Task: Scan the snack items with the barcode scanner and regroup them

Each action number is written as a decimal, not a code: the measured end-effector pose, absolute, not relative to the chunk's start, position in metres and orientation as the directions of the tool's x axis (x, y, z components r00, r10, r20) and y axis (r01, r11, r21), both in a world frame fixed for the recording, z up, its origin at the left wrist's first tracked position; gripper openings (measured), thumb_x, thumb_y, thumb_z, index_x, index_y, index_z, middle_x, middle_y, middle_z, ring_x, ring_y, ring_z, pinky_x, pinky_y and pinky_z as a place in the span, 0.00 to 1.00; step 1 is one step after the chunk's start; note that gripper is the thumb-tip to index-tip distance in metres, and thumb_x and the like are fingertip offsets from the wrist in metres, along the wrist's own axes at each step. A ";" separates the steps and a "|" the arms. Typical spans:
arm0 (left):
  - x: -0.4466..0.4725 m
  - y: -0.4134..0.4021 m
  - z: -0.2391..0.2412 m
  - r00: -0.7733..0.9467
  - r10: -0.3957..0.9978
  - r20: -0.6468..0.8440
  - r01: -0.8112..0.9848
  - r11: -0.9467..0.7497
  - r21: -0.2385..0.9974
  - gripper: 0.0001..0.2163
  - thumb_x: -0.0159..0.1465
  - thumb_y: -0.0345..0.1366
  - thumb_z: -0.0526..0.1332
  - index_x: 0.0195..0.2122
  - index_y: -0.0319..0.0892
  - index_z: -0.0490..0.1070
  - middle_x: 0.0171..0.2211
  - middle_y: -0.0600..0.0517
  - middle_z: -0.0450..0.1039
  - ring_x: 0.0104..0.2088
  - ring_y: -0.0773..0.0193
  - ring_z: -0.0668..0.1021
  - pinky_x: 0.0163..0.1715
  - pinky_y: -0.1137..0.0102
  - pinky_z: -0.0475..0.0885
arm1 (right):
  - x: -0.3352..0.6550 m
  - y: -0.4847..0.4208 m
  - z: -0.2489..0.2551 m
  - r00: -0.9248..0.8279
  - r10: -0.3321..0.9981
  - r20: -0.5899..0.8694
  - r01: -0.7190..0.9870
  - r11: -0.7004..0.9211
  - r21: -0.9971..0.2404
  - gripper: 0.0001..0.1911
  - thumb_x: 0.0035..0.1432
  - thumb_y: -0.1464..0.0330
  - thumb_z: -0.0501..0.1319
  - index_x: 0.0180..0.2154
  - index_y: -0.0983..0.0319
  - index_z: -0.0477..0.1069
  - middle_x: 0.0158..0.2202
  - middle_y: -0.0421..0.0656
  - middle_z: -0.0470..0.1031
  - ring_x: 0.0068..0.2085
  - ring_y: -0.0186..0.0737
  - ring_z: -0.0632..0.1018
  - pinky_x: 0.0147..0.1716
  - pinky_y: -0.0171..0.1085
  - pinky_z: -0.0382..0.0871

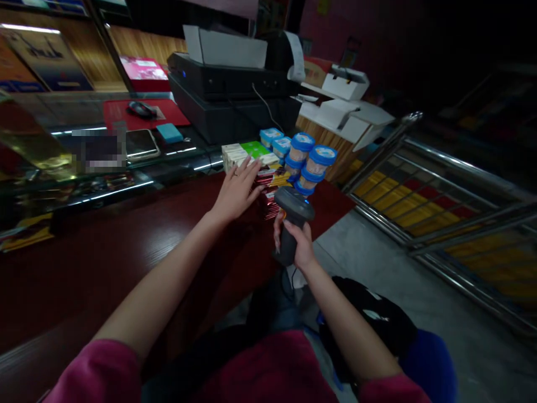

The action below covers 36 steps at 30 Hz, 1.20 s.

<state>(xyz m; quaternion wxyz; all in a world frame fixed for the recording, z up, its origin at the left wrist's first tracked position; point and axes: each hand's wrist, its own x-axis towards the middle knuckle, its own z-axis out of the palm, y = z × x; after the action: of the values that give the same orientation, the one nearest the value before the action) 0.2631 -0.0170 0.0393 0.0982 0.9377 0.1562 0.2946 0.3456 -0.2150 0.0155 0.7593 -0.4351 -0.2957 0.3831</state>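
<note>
My right hand (298, 242) is closed round the grip of a dark handheld barcode scanner (292, 215), its head pointing toward the goods on the counter. My left hand (237, 190) lies flat with fingers stretched out on a pile of flat packets (272, 180), red, yellow and white, at the far end of the dark wooden counter (126, 235). Just behind the pile lies a green packet (255, 149). To the right stand several blue-lidded tubs (310, 159), stacked in two layers.
A black cash register with printer (229, 84) sits behind the goods. A glass counter (84, 140) to the left holds a phone, a blue pad and a mouse on a red mat. White boxes (348, 115) stand at the right, and a metal railing (440, 184) borders the floor.
</note>
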 end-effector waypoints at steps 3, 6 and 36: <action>0.273 -0.009 0.037 0.807 0.349 0.476 0.210 -0.923 0.321 0.25 0.72 0.35 0.56 0.70 0.44 0.62 0.71 0.44 0.62 0.74 0.51 0.58 0.73 0.45 0.49 | 0.355 -0.216 0.011 0.603 0.792 0.100 -0.326 0.358 -0.875 0.15 0.54 0.58 0.69 0.37 0.61 0.71 0.23 0.35 0.71 0.16 0.30 0.69 0.12 0.30 0.65; 0.270 -0.004 0.033 0.789 0.347 0.508 0.155 -0.911 0.383 0.22 0.70 0.31 0.57 0.64 0.47 0.70 0.67 0.46 0.69 0.72 0.52 0.63 0.72 0.44 0.52 | 0.358 -0.210 0.011 0.631 0.769 0.107 -0.328 0.388 -0.861 0.16 0.54 0.57 0.68 0.37 0.60 0.70 0.22 0.34 0.69 0.16 0.30 0.68 0.11 0.30 0.65; -0.014 0.051 -0.014 0.014 0.999 0.049 -0.123 -0.047 0.991 0.15 0.66 0.39 0.64 0.52 0.40 0.78 0.44 0.47 0.84 0.39 0.61 0.84 0.41 0.67 0.81 | 0.200 -0.021 -0.002 -0.395 0.917 -0.046 -0.463 -0.242 -0.853 0.16 0.52 0.60 0.69 0.38 0.62 0.69 0.28 0.37 0.74 0.18 0.28 0.68 0.12 0.28 0.59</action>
<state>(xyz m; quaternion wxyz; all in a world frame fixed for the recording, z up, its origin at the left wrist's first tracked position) -0.0144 0.0506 -0.0137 0.5218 0.4845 0.4519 0.5373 0.2000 -0.0207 -0.0019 0.4698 -0.2858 -0.3977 0.7344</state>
